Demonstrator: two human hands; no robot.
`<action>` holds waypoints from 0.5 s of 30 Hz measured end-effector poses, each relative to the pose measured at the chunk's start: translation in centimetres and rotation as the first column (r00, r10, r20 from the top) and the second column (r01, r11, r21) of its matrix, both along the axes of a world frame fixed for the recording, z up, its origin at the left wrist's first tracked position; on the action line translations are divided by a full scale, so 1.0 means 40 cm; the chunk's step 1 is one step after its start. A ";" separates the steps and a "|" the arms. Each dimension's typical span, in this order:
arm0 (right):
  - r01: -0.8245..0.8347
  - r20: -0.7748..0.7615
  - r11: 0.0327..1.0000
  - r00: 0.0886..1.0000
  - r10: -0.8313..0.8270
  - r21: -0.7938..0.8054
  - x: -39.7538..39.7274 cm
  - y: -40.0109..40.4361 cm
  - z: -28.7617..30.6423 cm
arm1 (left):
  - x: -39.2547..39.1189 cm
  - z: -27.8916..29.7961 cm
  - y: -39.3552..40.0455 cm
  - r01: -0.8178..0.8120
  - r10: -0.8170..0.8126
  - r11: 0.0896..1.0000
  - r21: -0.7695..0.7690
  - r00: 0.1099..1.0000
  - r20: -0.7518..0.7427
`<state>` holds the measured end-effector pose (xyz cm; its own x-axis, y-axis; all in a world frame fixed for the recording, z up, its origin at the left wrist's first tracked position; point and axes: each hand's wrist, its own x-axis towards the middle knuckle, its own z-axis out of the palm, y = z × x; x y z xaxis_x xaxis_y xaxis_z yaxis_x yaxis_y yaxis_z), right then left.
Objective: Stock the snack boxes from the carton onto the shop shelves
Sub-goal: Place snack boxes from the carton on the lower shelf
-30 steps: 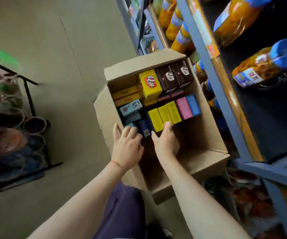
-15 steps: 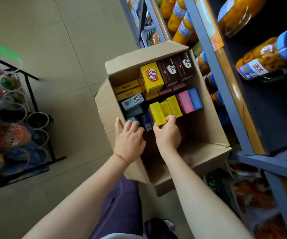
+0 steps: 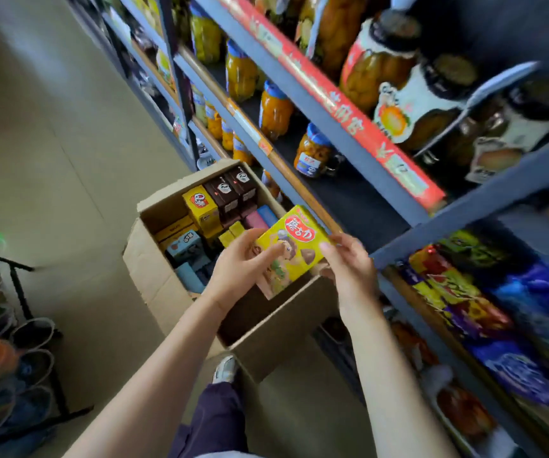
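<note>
A: Hands?
B: Both on one yellow box (image 3: 294, 247), held up over the carton (image 3: 154, 259). Left hand (image 3: 240, 271) grips the box's left end, fingers curled under it, thumb across the printed face. Right hand (image 3: 349, 262) pinches the right end, fingers bent round the edge, thumb on top.
A: Box orientation?
B: Tilted, printed face up toward the camera, red logo at the far end. It hangs above the carton's near right part, touching nothing but the hands.
A: Carton?
B: Open, on the floor (image 3: 51, 143), flaps out. Still holds boxes, all in its far and left part: two brown boxes (image 3: 233, 190) at the far corner, a yellow one with a red logo (image 3: 202, 206) just left of them, pink (image 3: 255, 220) and blue (image 3: 268, 213) ones nearer, small yellow ones (image 3: 231, 233) beside those, pale blue ones (image 3: 185, 259) along the left wall. Near right part of the carton is dark; cannot tell what's inside.
A: Shelves?
B: Grey-blue shelf unit (image 3: 464, 206) right of the carton, touching or just beside it, cannot tell. Jars of orange fruit (image 3: 274, 109) on the level above the carton, more jars (image 3: 378, 67) higher up. Bright snack bags (image 3: 481, 312) on the level right of the carton, blurred.
A: Anything else?
B: Wire rack with cups (image 3: 12, 342) left of the carton, well apart. A shoe (image 3: 224, 368) and a purple trouser leg (image 3: 213, 421) at the carton's near side.
</note>
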<state>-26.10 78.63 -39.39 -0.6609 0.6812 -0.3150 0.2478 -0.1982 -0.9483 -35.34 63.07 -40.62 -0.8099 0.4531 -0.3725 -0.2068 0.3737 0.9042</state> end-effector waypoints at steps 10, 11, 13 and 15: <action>0.179 -0.324 0.973 0.938 -0.125 0.143 0.717 0.206 0.411 | 0.629 0.419 0.325 0.341 -0.324 0.828 0.445 0.939 -0.117; 0.177 -0.334 0.966 0.937 -0.106 0.189 0.790 0.218 0.441 | 0.695 0.443 0.357 0.382 -0.346 0.801 0.461 0.924 -0.163; 0.242 -0.362 0.937 0.922 -0.140 0.253 0.928 0.242 0.498 | 0.822 0.486 0.426 0.448 -0.344 0.768 0.458 0.891 -0.296; 0.378 -0.388 0.880 0.886 -0.254 0.288 1.048 0.270 0.540 | 0.934 0.524 0.488 0.509 -0.290 0.764 0.397 0.820 -0.494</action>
